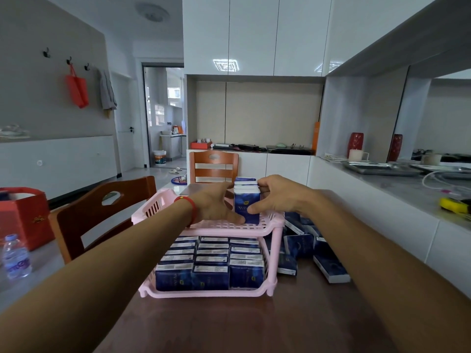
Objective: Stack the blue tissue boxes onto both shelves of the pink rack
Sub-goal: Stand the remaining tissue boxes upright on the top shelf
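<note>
Both hands meet at centre of frame, on the top shelf [216, 226] of the pink rack [274, 253]. Between them stands a short row of blue tissue boxes [246, 200], upright, the row's long axis running away from the person. The left hand [216, 205] presses its left side w/ thumb at the base; the right hand [276, 196] curls fingers over the far boxes, thumb on the front face. So both hold the row, neither is wide. The right hand is nearer to the loose boxes [305, 248], which lie in a heap at right of the rack, on the brown desk [229, 324]. The lower shelf [211, 293] looks full already, approx. three rows. Left part of the top shelf is still bare, so I think next boxes go there. Room: chairs [102, 215] behind, white cupboards, a water bottle [15, 257] at lower left.
</note>
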A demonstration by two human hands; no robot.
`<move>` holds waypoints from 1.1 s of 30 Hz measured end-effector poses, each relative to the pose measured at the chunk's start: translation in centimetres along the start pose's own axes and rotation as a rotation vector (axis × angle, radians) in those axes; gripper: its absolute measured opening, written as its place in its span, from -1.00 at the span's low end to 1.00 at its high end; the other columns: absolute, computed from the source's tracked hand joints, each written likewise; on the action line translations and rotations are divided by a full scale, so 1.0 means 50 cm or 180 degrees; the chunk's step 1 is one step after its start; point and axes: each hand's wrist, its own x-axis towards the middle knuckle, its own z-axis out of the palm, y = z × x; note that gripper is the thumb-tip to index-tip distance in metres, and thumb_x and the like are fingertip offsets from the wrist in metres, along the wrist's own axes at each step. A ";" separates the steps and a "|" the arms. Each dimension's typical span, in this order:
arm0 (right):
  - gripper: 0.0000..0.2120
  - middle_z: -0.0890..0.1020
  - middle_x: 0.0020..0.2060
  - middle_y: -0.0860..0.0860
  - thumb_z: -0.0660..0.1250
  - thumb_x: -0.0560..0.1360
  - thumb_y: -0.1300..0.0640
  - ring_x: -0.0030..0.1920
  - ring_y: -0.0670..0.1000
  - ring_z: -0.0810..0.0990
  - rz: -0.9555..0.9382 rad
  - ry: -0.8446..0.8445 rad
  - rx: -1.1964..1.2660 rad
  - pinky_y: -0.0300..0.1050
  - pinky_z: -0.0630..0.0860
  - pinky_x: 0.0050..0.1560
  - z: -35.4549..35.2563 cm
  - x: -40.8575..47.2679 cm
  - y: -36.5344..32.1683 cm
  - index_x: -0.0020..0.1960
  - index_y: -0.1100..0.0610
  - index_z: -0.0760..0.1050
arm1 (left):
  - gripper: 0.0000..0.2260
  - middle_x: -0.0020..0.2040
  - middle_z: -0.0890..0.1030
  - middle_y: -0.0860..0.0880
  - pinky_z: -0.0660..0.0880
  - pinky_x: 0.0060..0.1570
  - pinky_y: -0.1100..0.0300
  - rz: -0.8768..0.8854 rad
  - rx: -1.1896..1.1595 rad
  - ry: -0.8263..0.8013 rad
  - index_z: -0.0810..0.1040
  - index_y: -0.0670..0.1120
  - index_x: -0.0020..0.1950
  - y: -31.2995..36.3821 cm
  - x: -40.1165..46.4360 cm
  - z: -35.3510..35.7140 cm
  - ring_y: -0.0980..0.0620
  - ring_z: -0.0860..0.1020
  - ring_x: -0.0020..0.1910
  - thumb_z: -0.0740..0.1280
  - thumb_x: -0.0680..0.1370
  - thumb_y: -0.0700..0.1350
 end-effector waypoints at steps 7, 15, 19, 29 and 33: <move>-0.54 0.65 0.13 -0.01 0.56 0.38 0.17 0.11 0.00 0.62 -0.0003 0.0064 -0.0119 0.01 0.53 0.27 0.010 -0.003 0.006 0.23 0.04 0.53 | -0.29 0.29 0.55 -0.10 0.58 0.23 -0.04 -0.0063 0.0051 0.0062 0.33 -0.10 0.46 -0.002 0.011 0.010 -0.11 0.58 0.21 0.59 0.40 -0.19; -0.51 0.61 0.17 -0.04 0.55 0.39 0.16 0.16 -0.01 0.59 -0.0044 0.0141 -0.0076 0.04 0.53 0.28 0.014 -0.027 0.003 0.24 -0.01 0.44 | -0.17 0.30 0.55 -0.10 0.54 0.27 -0.15 -0.0006 0.0056 -0.0119 0.27 0.01 0.52 -0.005 0.009 0.001 -0.13 0.56 0.24 0.62 0.35 -0.09; -0.39 0.48 0.25 -0.09 0.51 0.46 0.12 0.25 -0.04 0.45 -0.0046 0.0191 0.0006 -0.08 0.38 0.34 0.006 -0.050 0.000 0.44 0.07 0.34 | -0.01 0.28 0.56 -0.06 0.55 0.24 -0.16 -0.0014 0.0072 -0.0141 0.27 0.13 0.50 -0.008 -0.001 -0.008 -0.09 0.58 0.23 0.63 0.13 0.16; -0.83 0.66 0.02 -0.08 0.36 0.54 0.14 0.03 -0.08 0.61 -0.0167 0.1757 -0.0399 -0.09 0.57 0.12 0.007 -0.159 0.183 0.12 0.00 0.59 | -0.72 0.04 0.60 0.04 0.60 -0.04 0.21 0.0949 0.0499 0.2197 0.56 -0.04 0.13 0.036 -0.182 0.042 0.11 0.57 -0.04 0.39 0.48 -0.32; -0.64 0.56 0.31 -0.01 0.31 0.55 0.09 0.33 0.05 0.49 -0.0090 0.0965 -0.1412 0.08 0.41 0.34 0.116 -0.197 0.289 0.34 -0.01 0.51 | -0.83 -0.13 0.54 0.06 0.50 -0.21 0.16 0.1791 0.0474 0.2158 0.53 -0.08 -0.08 0.042 -0.257 0.184 0.11 0.50 -0.19 0.34 0.43 -0.33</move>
